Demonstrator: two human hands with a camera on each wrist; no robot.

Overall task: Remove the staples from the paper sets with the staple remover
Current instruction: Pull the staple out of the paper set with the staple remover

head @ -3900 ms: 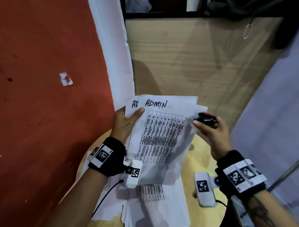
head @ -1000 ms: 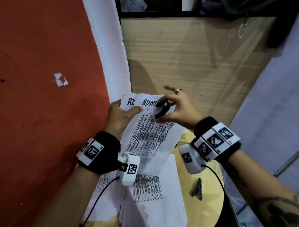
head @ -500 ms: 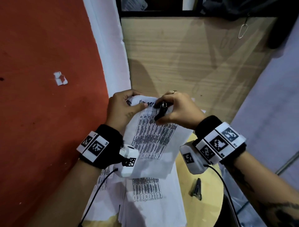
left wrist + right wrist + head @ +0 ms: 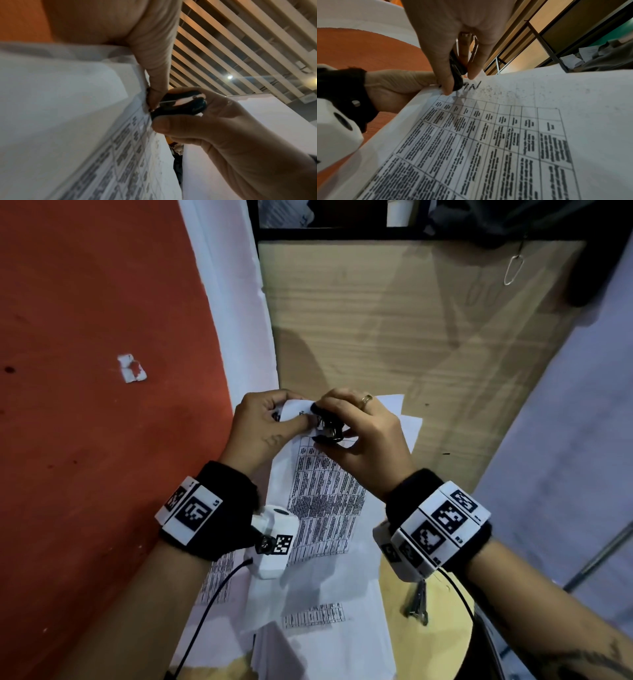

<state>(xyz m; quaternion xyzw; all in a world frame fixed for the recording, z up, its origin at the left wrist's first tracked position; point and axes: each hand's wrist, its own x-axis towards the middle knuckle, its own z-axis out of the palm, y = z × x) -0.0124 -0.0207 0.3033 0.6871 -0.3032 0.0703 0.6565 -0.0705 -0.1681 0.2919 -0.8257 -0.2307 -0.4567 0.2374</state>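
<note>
A stapled paper set [image 4: 322,491] with a printed table and the handwritten word ADMIN is held up above the round table. My left hand [image 4: 263,429] pinches its top left corner, thumb on the front; the thumb shows in the left wrist view as well [image 4: 154,75]. My right hand [image 4: 363,436] grips a black staple remover [image 4: 327,428] [image 4: 181,104] [image 4: 457,70] between thumb and fingers. The remover's tip presses on the paper's top corner, right beside the left thumb. The staple itself is hidden.
More loose sheets [image 4: 325,638] lie stacked on the round yellow table [image 4: 442,625]. A dark metal clip-like tool [image 4: 418,601] lies on the table under my right wrist. A red wall [image 4: 85,440] is at the left, a wooden panel [image 4: 411,337] ahead.
My right hand brought the staple remover from the right side to the paper's top left corner. My left hand has curled the corner over, and both hands have closed in together.
</note>
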